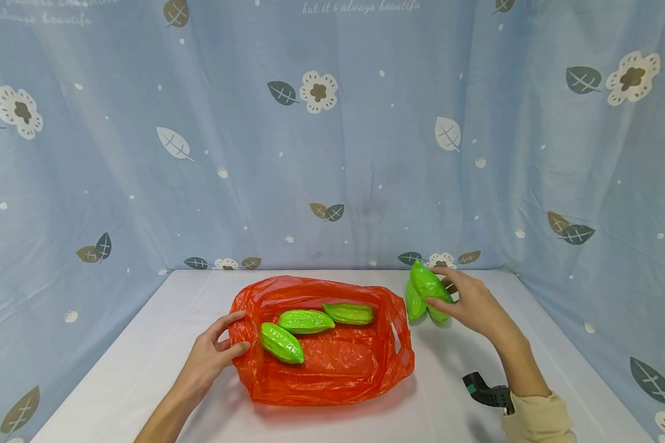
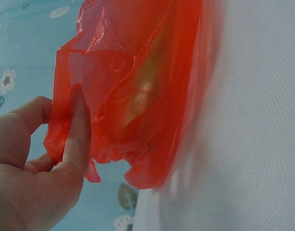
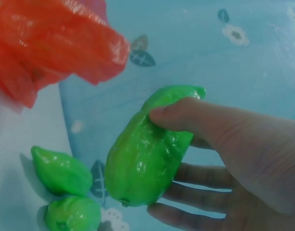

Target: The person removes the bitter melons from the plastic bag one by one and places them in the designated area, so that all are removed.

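Note:
My left hand point(image 1: 212, 347) pinches the left rim of a red plastic bag point(image 1: 332, 394), its thumb and fingers on the thin film. The bag lies spread open on the table, and three glossy green ridged fruits, including one at the back right point(image 1: 350, 314), rest inside. To the right of the bag, my right hand point(image 1: 473, 304) grips another green ridged fruit point(image 3: 147, 154) with a pointed tip, thumb on one side and fingers behind. Below it, two more such fruits point(image 3: 61, 172) lie side by side on the table.
A white cloth covers the table point(image 1: 443, 394). Blue patterned curtains point(image 1: 366, 154) close off the back and both sides. A black device point(image 1: 487, 392) is strapped at my right wrist, beside a beige sleeve point(image 1: 537, 418).

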Motion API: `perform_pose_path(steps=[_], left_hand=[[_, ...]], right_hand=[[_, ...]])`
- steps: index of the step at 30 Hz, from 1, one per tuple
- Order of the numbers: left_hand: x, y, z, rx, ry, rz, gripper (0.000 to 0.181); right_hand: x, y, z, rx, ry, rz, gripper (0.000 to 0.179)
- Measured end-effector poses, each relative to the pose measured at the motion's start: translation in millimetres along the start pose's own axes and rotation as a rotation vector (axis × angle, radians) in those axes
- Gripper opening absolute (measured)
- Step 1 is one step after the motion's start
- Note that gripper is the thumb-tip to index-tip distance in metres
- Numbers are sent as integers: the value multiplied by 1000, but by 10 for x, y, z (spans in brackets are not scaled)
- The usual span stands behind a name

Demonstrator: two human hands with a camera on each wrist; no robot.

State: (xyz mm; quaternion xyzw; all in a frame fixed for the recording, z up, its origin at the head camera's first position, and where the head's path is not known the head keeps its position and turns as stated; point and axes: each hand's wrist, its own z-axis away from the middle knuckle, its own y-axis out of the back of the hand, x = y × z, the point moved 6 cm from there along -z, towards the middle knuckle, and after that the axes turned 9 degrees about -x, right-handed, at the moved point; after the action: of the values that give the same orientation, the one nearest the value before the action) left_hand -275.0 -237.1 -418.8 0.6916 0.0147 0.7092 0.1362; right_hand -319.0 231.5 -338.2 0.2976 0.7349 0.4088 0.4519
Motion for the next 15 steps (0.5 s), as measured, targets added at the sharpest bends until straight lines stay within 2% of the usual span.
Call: perform_pose_path(steps=[6, 15], left_hand=[[2, -3, 2, 1, -4, 4, 62], [-16, -10, -2, 4, -2, -2, 61]], right_hand=[[173, -5, -16, 0, -94, 16, 64], [457, -35, 9, 18, -206, -26, 68]])
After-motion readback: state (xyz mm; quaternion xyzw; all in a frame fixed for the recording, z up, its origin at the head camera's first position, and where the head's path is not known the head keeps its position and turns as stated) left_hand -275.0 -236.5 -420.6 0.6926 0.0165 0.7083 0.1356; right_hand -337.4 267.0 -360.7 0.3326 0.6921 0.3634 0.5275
